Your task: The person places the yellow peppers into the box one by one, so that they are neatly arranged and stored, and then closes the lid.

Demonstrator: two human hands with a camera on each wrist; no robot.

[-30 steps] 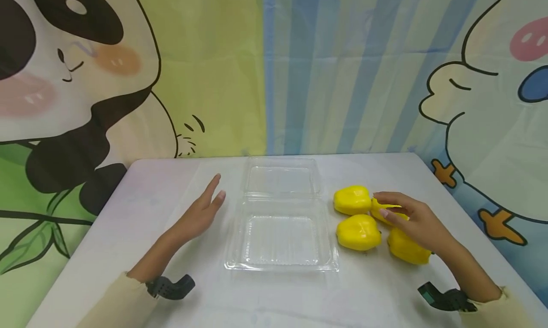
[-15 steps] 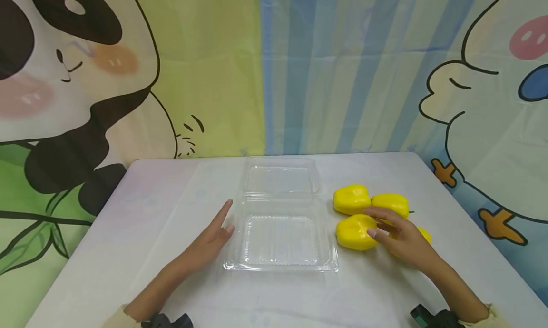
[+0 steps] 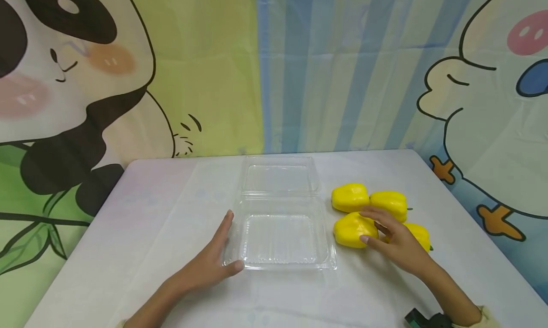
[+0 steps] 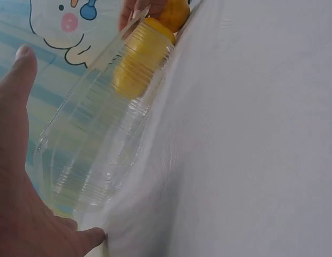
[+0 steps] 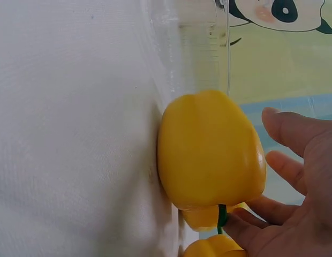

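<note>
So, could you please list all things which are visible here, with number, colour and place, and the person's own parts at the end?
Table: 1, white-covered, in the middle
Clear container: 1, colourless, mid-table, lid open
Bell peppers: 4, yellow, right of the container
Backdrop: 1, mostly green and blue, behind
Printed panda: 1, black and white, backdrop's left
Printed character: 1, whitish, backdrop's right
Wrist device: 1, dark, right wrist
Sleeves: 2, cream, bottom edge
Left hand: 1, bare, at the container's left edge
Right hand: 1, bare, at the near-left pepper; contact unclear
</note>
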